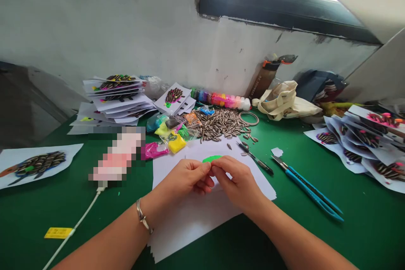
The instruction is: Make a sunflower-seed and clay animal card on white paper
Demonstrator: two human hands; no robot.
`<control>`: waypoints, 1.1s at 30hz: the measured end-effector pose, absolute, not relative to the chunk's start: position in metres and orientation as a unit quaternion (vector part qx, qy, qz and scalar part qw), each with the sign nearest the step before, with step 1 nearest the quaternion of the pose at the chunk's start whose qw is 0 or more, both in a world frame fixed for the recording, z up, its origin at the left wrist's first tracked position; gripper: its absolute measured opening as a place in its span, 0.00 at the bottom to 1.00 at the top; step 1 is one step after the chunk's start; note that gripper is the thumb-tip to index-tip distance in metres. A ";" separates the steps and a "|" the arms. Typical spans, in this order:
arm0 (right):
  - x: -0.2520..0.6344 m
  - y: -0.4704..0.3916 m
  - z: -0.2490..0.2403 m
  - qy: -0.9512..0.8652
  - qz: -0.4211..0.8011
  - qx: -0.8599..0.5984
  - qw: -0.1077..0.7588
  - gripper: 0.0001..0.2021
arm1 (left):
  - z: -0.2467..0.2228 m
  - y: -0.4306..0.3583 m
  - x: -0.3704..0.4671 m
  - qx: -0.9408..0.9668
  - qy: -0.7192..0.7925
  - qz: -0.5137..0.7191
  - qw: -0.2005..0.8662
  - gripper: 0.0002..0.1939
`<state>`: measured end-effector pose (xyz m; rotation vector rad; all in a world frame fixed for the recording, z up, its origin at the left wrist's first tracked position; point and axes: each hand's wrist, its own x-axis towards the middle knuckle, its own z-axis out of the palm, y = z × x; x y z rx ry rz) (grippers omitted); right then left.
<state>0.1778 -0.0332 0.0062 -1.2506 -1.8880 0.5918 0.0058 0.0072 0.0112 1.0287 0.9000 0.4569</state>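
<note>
My left hand (194, 175) and my right hand (236, 177) meet over a stack of white paper (186, 223). Thumbs and forefingers of both are closed together at a flat, bright green piece of modelling clay (212, 158), whose near part my fingers hide. Beyond them lie packets of modelling clay, among them a yellow one (177, 143) and a magenta one (155, 150). A heap of striped sunflower seeds (220, 124) spreads behind the paper. To the right of my hands a black pen (261, 163) rests across the paper's edge.
Blue-handled tweezers (311, 192) lie at right. Stacks of seed pictures stand at left (120, 101) and right (373, 143); a single picture (41, 164) lies far left. A white cable (84, 217) runs to a blurred object (118, 156). A tape roll (249, 118), cloth bag (284, 103) and bottle (264, 78) are behind.
</note>
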 end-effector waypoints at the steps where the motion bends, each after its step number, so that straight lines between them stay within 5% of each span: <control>1: 0.178 -0.034 0.007 -0.743 0.245 -0.487 0.387 0.08 | 0.012 0.007 0.006 0.477 0.409 0.212 0.749 0.26; 11: 0.179 -0.028 0.007 -0.686 0.310 -0.508 0.418 0.03 | 0.019 0.008 0.005 0.472 0.441 0.220 0.731 0.31; 24: 0.180 -0.040 0.010 -0.781 0.140 -0.517 0.322 0.12 | 0.029 0.005 0.004 0.605 0.457 0.207 0.618 0.13; 33: 0.177 -0.042 0.012 -0.765 0.176 -0.476 0.396 0.10 | 0.031 0.004 0.004 0.555 0.443 0.221 0.668 0.15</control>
